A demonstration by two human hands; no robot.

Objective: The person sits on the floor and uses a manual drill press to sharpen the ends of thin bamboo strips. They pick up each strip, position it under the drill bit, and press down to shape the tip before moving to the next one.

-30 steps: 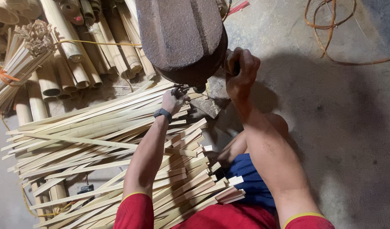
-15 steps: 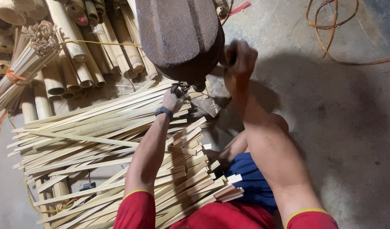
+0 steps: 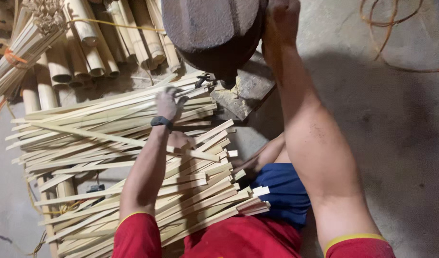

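L hand (image 3: 168,102) blurred over strips (image 3: 109,138), grip unclear. R hand (image 3: 281,19) fist by block (image 3: 212,28), which hides what it holds. Bamboo tubes (image 3: 85,52) behind.

I see soft, even light, moderately bright, with no glare anywhere. The pale bamboo strips (image 3: 119,138) are the brightest area; beyond them the stacked bamboo poles (image 3: 100,48) sit in dimmer, warmer tones. To the right of the strips a broad soft shadow lies across the concrete floor (image 3: 396,143). My left hand (image 3: 169,104), over the strips, is smeared with motion blur, while the strips look reasonably sharp. Detail overall appears somewhat smoothed
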